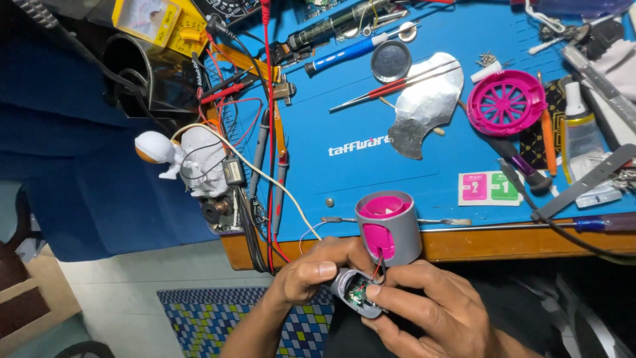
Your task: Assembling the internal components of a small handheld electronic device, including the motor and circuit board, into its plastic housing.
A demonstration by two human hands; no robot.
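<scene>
Both hands work just off the front edge of the desk (464, 246), below the blue mat (371, 172). Left hand (311, 272) grips a small grey casing (354, 290) from the left, fingers curled and pressed on it, thumb on top. Right hand (430, 305) closes on the same casing from the right, fingertip at its open face; the rest of its fingers are cut off by the frame bottom. Inside the casing a small circuit board shows, detail too small to read. Thin red wires run from it up to a grey and pink cylinder (389, 225) touching the desk edge; whether it rests on the desk or hangs is unclear. Behind: pink fan grille (505, 103), foil sheet (424, 109), white astronaut figure (182, 159) tangled in leads, yellow multimeter (156, 23) partly cut off at top.
</scene>
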